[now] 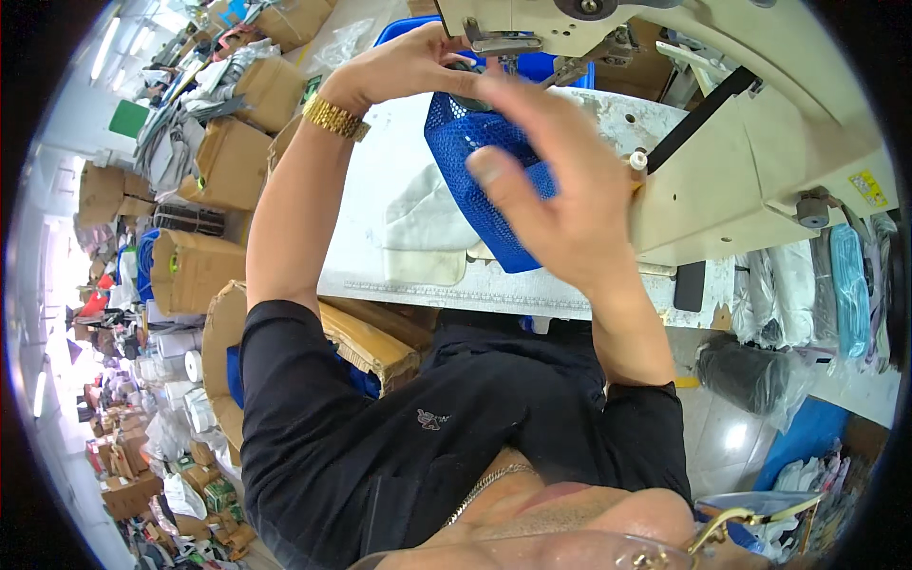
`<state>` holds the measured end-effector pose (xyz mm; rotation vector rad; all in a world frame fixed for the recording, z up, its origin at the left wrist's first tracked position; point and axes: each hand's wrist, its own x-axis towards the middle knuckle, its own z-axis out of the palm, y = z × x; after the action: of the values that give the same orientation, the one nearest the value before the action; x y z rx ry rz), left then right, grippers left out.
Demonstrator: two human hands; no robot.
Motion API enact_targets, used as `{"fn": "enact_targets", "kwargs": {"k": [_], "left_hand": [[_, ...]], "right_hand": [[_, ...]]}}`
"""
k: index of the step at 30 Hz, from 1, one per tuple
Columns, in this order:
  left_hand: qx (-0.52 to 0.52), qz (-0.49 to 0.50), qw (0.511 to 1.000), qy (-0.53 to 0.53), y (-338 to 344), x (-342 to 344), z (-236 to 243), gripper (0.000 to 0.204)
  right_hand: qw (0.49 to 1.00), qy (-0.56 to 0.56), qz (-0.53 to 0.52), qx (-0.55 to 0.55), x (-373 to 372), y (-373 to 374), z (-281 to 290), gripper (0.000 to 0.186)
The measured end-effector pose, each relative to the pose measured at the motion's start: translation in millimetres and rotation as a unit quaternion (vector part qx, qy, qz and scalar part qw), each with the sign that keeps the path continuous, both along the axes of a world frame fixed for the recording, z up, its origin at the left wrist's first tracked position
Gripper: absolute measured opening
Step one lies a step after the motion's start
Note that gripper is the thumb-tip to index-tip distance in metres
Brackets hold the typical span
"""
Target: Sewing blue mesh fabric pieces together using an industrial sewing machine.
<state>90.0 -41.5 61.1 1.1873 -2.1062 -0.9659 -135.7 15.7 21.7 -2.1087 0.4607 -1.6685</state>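
Note:
Blue mesh fabric, with a dark piece at its upper end, hangs over the work surface below the needle area of a cream sewing machine. My left hand, gold watch band at the wrist, closes on the upper end of the mesh. Some of its fingers are hidden behind the machine head. In front of the mesh is my right hand, smeared by motion, its thumb and index finger apart and nothing seen between them. Flat pale grey fabric lies on the white table left of the mesh.
A ruler strip runs along the table's near edge. Behind the machine head stands a blue bin. Cardboard boxes crowd the left side. Plastic-wrapped bundles lie at the right.

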Motion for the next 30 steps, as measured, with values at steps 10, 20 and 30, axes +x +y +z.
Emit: {"fn": "enact_targets", "kwargs": {"k": [10, 20, 30], "left_hand": [[0.034, 0.003, 0.999, 0.03, 6, -9, -3, 0.033], [-0.015, 0.023, 0.998, 0.054, 16, -12, -6, 0.03], [-0.092, 0.079, 0.991, 0.048, 27, -20, -14, 0.024]], "right_hand": [[0.996, 0.085, -0.022, 0.019, -4, 0, -18, 0.013], [0.989, 0.045, -0.035, 0.136, -13, -14, -25, 0.02], [0.967, 0.049, 0.034, 0.249, -14, -37, -20, 0.032]]}}
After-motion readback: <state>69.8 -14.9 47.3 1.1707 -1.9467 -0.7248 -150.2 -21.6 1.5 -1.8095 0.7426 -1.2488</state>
